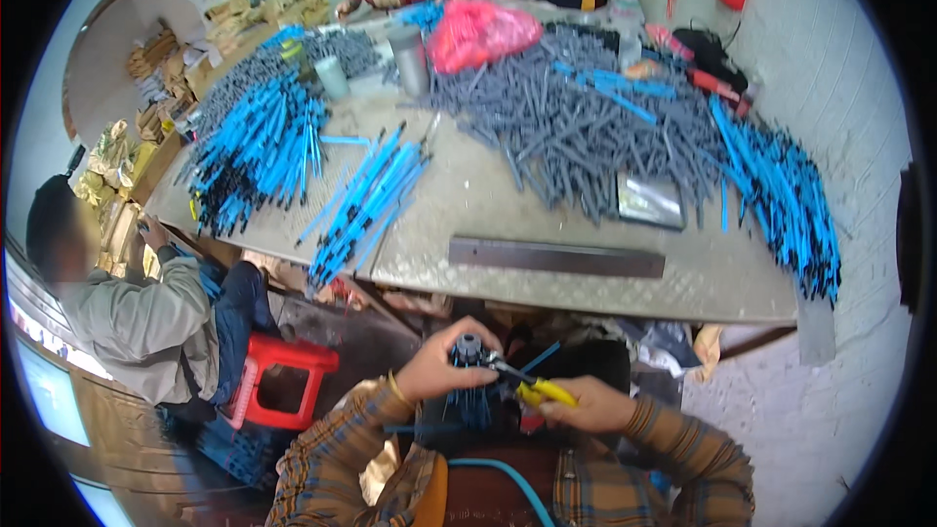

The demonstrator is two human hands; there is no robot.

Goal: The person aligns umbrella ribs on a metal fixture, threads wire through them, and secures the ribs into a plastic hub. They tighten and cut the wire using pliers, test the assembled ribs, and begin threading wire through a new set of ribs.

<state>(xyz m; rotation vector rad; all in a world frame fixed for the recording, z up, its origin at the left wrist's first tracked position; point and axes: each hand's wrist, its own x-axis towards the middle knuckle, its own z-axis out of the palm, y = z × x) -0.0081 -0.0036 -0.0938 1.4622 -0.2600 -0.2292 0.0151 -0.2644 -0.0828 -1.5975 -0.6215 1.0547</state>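
Observation:
My left hand (441, 363) grips a small grey round part (471, 348) with blue wires hanging below it, held over my lap just under the table's front edge. My right hand (586, 405) is closed on yellow-handled pliers (532, 386), whose jaws point left and touch the grey part. Both forearms wear plaid sleeves. What lies beneath the part is dark and hard to make out.
A metal table (722, 283) carries a flat metal bar (556, 258), heaps of grey tubes (566, 127) and blue tubes (259, 151), a pink bag (478, 31) and a cup. A person sits at left beside a red stool (283, 371). Another person stands at the far side.

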